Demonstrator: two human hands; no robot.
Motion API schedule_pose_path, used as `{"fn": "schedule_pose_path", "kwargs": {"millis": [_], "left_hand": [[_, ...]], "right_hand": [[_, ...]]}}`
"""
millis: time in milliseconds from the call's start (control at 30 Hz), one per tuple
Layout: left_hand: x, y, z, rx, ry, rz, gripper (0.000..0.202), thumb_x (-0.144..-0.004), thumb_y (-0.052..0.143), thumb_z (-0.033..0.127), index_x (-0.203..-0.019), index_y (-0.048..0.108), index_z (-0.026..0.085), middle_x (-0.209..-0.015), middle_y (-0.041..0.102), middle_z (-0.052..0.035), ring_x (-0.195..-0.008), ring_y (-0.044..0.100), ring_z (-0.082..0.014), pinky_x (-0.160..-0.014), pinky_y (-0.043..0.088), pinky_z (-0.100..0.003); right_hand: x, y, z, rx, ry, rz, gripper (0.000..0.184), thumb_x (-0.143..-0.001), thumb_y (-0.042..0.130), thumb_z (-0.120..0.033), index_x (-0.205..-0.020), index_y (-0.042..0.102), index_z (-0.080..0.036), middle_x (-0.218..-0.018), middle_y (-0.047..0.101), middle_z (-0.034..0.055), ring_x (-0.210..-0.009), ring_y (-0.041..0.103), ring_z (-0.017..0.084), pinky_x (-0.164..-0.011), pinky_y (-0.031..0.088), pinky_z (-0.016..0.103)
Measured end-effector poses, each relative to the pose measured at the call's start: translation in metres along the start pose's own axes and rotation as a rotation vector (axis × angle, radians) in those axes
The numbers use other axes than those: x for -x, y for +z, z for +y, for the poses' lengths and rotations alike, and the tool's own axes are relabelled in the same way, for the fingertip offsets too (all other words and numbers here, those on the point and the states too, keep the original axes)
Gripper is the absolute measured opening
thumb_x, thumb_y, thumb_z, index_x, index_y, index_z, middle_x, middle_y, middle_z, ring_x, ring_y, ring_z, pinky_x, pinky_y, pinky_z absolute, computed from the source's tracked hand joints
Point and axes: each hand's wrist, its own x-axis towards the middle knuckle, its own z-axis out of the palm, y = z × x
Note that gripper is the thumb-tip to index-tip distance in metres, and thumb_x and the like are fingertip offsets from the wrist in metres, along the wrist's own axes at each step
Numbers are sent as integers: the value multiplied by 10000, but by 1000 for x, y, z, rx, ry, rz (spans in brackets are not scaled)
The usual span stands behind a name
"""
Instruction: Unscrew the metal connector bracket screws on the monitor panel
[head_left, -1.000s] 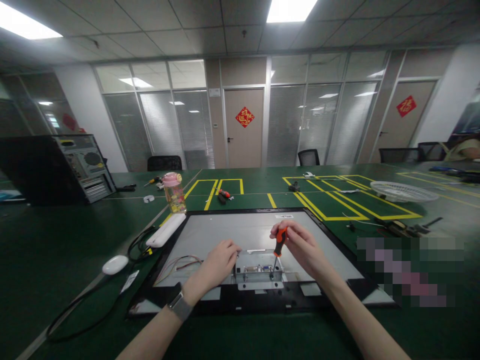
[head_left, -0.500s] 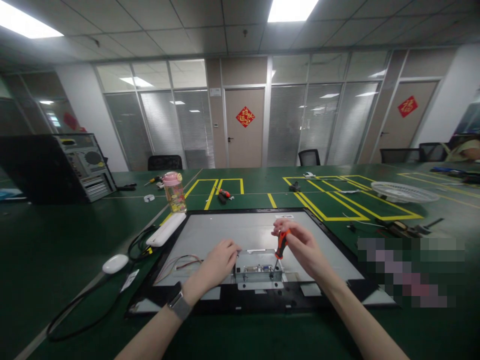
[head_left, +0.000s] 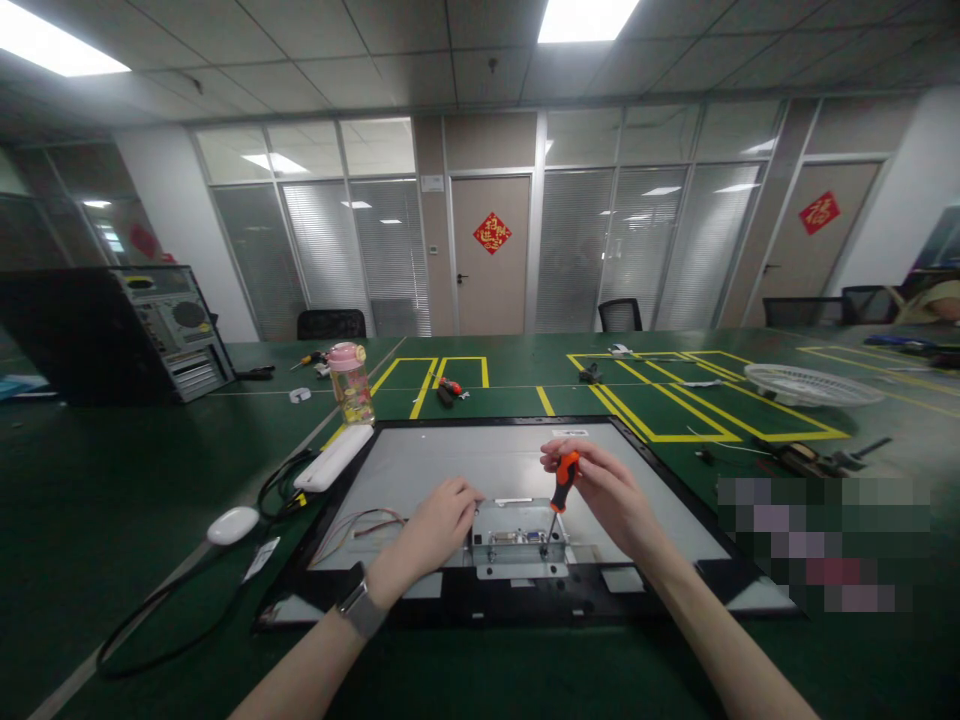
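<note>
Currently screwdriver work: right hand (head_left: 604,487) grips the screwdriver (head_left: 565,482), tip at the metal box (head_left: 512,517) on the screen panel (head_left: 450,455). Left hand (head_left: 441,517) at box's left edge, grip unclear. Turning probably needs tip seated, box steady.

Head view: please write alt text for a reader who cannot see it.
The right hand holds an orange and black screwdriver down to a metal housing on a flat panel; the left hand is at the housing's left corner. A bottle stands on the green table.
</note>
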Motion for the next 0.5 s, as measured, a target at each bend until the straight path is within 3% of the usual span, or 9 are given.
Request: {"fn": "schedule_pose_path", "kwargs": {"millis": [167,367,500], "left_hand": [[0,0,0,4,-7,-6,281,-950,381,144,-1078,626,192,-1011,583,-62,-976,537,-192,-892,441,-327],[0,0,0,-3,-7,-4,288,-953,373,140,-1074,628,200,-1015,586,-57,-978,536,-191,-892,437,-322],[0,-2,1,-13,-14,-12,285,-954,375,139,-1073,629,190,-1006,582,-59,-977,540,-192,-889,439,-318]], "right_hand": [[1,0,2,158,-31,22,228,-861,624,-382,-1032,701,-253,-971,713,75,-889,663,256,-841,507,430],[1,3,1,385,-207,90,152,-757,749,-340,-887,731,-265,-837,616,30,-772,580,199,-732,506,331],[0,2,1,338,-133,55,240,-894,581,-392,-1058,706,-271,-978,671,56,-899,630,231,-835,489,383]]}}
